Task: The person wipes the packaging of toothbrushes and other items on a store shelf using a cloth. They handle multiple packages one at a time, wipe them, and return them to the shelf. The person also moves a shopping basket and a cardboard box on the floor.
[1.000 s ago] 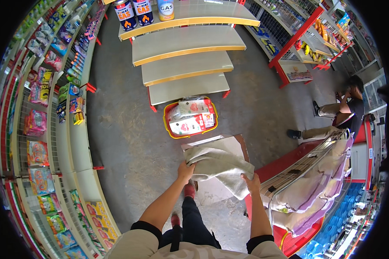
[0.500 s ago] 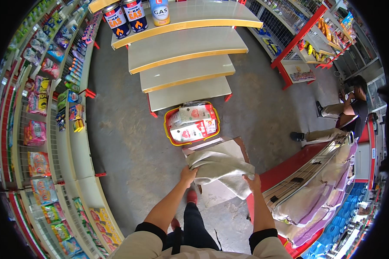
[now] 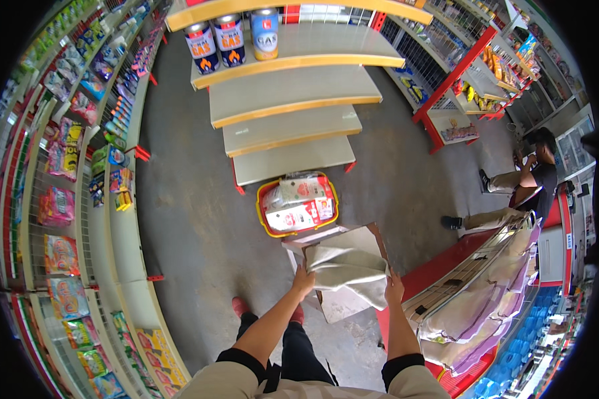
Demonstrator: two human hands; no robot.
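A beige cloth [image 3: 347, 267] is stretched between my two hands, sagging in loose folds. My left hand [image 3: 303, 282] is closed on its left edge, fingers partly hidden by the fabric. At the opposite edge, my right hand [image 3: 394, 288] grips the cloth too. Beneath and behind it is a cardboard box [image 3: 345, 304] with flaps spread out; the cloth covers much of it, so its contents are hidden. Just beyond the box, a red basket with a yellow rim [image 3: 262, 223] holds several white-and-red packages [image 3: 298, 217].
A tiered shelf [image 3: 293, 130] ahead carries three gas canisters [image 3: 231, 41] up top. Stocked shelves [image 3: 63, 256] line the left. At right are a red counter [image 3: 422, 267], a rack of cloth bags [image 3: 472, 309] and a seated person [image 3: 536, 176].
Both hands and the cloth have shifted slightly right, and the cloth looks more bunched. My left foot has come forward into fuller view. The shelf and basket appear lower in the picture.
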